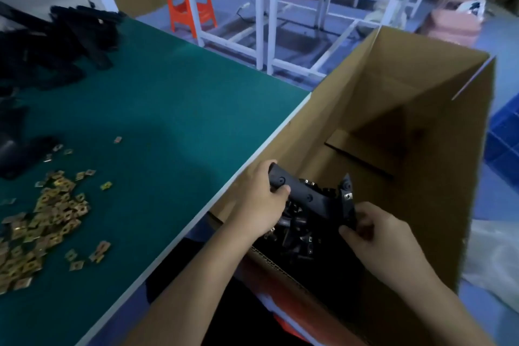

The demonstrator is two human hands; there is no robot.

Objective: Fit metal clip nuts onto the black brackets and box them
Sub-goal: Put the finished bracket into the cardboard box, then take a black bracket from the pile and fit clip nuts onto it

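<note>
Below both grips, cardboard box (393, 78) | left grip (261, 202) clasps black bracket (297, 194), right grip (376, 230) pinches second bracket (346, 185) | rough drop could dislodge clip nuts (348, 197)

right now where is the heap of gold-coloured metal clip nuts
In the head view, the heap of gold-coloured metal clip nuts lies at lower left on the green table top, left of the open cardboard box.

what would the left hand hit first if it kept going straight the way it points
The left hand, gripping one end of a black bracket, points into the cardboard box. Going on, it would probably meet the pile of brackets inside first, though depth is unclear.
</note>
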